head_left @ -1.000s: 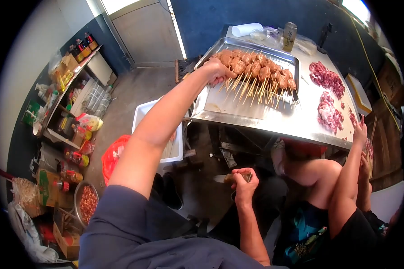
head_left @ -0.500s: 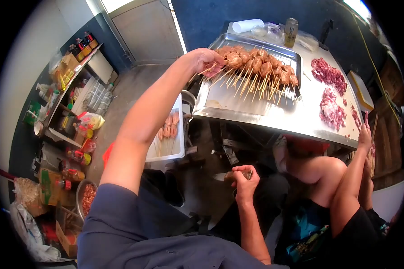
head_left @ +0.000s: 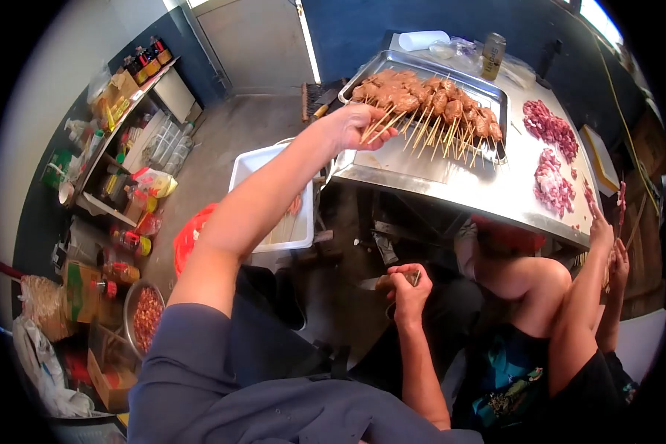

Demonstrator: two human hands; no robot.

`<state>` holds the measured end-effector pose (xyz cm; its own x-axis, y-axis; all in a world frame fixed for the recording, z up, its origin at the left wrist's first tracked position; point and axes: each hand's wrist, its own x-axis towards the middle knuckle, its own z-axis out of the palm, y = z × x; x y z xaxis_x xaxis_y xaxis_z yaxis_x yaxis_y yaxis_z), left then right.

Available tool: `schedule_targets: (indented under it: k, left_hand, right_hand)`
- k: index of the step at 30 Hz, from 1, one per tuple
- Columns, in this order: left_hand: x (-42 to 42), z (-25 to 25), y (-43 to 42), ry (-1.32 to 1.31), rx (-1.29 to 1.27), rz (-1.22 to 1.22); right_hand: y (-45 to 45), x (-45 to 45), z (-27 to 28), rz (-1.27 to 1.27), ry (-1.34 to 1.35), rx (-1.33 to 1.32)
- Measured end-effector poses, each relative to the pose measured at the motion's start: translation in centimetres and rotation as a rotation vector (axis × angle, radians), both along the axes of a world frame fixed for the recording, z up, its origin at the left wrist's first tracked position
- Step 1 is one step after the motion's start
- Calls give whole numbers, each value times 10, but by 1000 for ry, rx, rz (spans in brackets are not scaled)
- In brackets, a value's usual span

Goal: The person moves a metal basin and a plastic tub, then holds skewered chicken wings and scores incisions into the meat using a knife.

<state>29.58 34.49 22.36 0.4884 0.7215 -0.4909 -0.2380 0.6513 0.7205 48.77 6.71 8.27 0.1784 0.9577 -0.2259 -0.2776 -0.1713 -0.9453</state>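
Note:
My left hand [head_left: 357, 126] reaches out to the near left corner of a metal tray [head_left: 505, 111]. Its fingers are closed around the bamboo sticks of a few meat skewers [head_left: 381, 126], whose meat ends lie at the pile. Many brown, coated meat skewers [head_left: 440, 103] are heaped in this tray, sticks pointing toward me. Low in front of my lap, my right hand [head_left: 409, 292] grips a knife [head_left: 383, 283] by its handle; the blade points left and is partly in shadow.
The steel table [head_left: 451, 185] also carries raw meat heaps [head_left: 551, 133] and a can [head_left: 493, 56]. A white tub [head_left: 303, 240] stands below my left arm. At right, a co-worker's hand [head_left: 601, 229] is near a meat skewer. Shelves [head_left: 118, 148] line the left.
My left hand, closed on the sticks, has shifted a little right and down at the tray's corner. My right hand still holds the knife. The co-worker's hands have moved, with a skewer now visible.

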Motion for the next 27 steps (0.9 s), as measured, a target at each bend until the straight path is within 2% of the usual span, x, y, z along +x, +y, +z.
schedule_targets:
  k: [2, 4, 5, 6, 8, 9, 13, 14, 16, 20, 24, 27]
  left_hand:
    - [9, 3, -7, -89, -62, -19]
    - [31, 20, -29, -20, -102, 191]
    - [33, 11, -24, -37, -116, 247]
    - [30, 1, -14, -40, -115, 246]
    - [24, -12, 2, -215, -153, 101]
    - [29, -7, -2, -157, -168, 96]
    - [32, -5, -16, -194, -158, 36]
    - [33, -6, -22, -102, -87, 102]
    - [35, -2, -44, 84, 55, 233]
    - [22, -16, -115, 60, 244, 281]
    - [5, -53, -193, 80, 346, 263]
    - [3, -83, -242, 62, 306, 331]
  right_hand:
    - [-2, 1, 1, 8, -12, -10]
    - [-3, 1, -2, -5, -15, 3]
    - [-3, 1, -3, -16, -14, 16]
    - [-4, 1, -5, -17, -16, 16]
    - [-3, 1, -6, -29, -3, 25]
    - [-3, 1, -6, -29, -5, 28]
    - [-3, 1, -7, -14, -23, 24]
    - [-3, 1, -8, 0, -40, 13]
    - [-3, 2, -9, 0, -41, 18]
    - [-4, -1, -3, -14, 2, 9]
    - [-7, 2, 0, 23, -35, -10]
    - [-8, 0, -5, -19, -29, 83]
